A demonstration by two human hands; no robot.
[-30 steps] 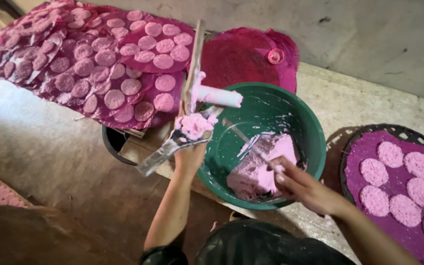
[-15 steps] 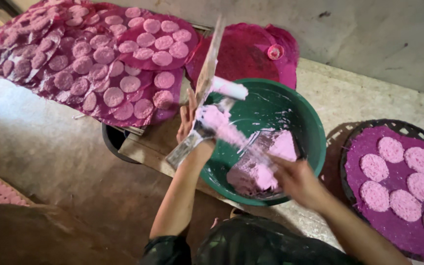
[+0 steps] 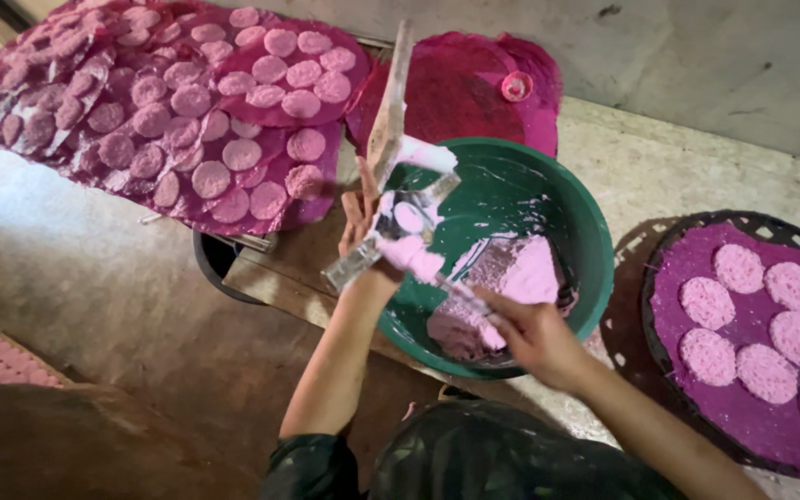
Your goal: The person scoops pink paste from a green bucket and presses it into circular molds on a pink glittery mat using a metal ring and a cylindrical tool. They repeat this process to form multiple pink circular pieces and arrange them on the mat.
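Note:
My left hand (image 3: 360, 215) grips a long press tool (image 3: 389, 120) made of wood and metal and smeared with pink dough, holding it upright over the left rim of a green basin (image 3: 594, 250). A lump of pink dough (image 3: 520, 278) lies in the basin. My right hand (image 3: 537, 341) is at the basin's near rim and holds a thin metal utensil (image 3: 460, 294) whose tip reaches the dough stuck on the tool.
Overlapping mats with several pink discs (image 3: 187, 139) cover the upper left. A pink mat with a small ring (image 3: 465, 88) lies behind the basin. A round dark tray with a purple cloth and discs (image 3: 770, 315) sits at right. A dark bucket (image 3: 210, 268) stands under a plank.
My left hand has swung the press tool from nearly level to upright. My right hand has drawn the utensil out of the dough lump toward the tool.

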